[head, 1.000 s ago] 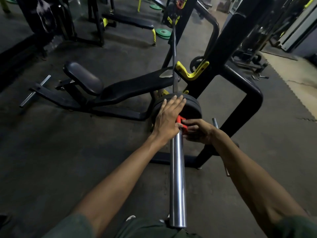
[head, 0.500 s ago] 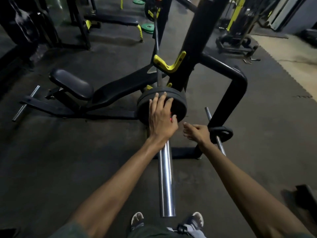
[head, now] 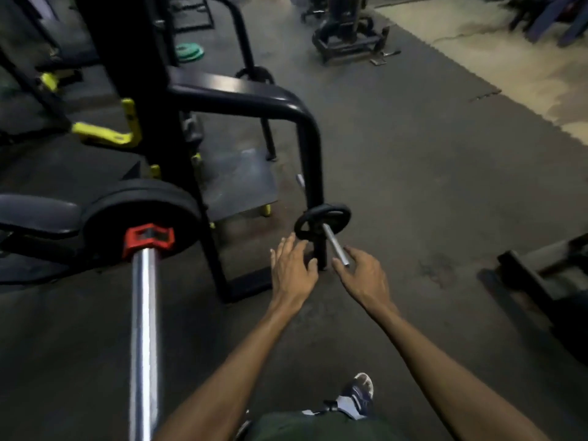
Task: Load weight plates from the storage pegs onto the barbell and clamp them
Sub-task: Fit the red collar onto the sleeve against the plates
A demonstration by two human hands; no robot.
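The chrome barbell sleeve (head: 143, 329) runs toward me at the left, carrying black weight plates (head: 140, 205) with a red clamp (head: 149, 238) against them. To the right, a small black plate (head: 323, 219) hangs on a chrome storage peg (head: 335, 248) of the black rack. My left hand (head: 292, 268) is stretched out with straight fingers just left of and below that plate, holding nothing. On the other side, my right hand (head: 362, 275) is spread open at the peg's tip, empty as well.
The black rack frame (head: 273, 103) with a yellow bar hook (head: 108, 132) stands behind the barbell. A bench pad (head: 35, 211) lies at the left. Green plates (head: 189, 52) sit on the floor farther back, and a dark machine base (head: 547, 275) is at the right. My shoe (head: 358, 394) is below.
Both hands left the barbell and its red clamp and moved right to the small plate on the storage peg. My view swung right and came closer.
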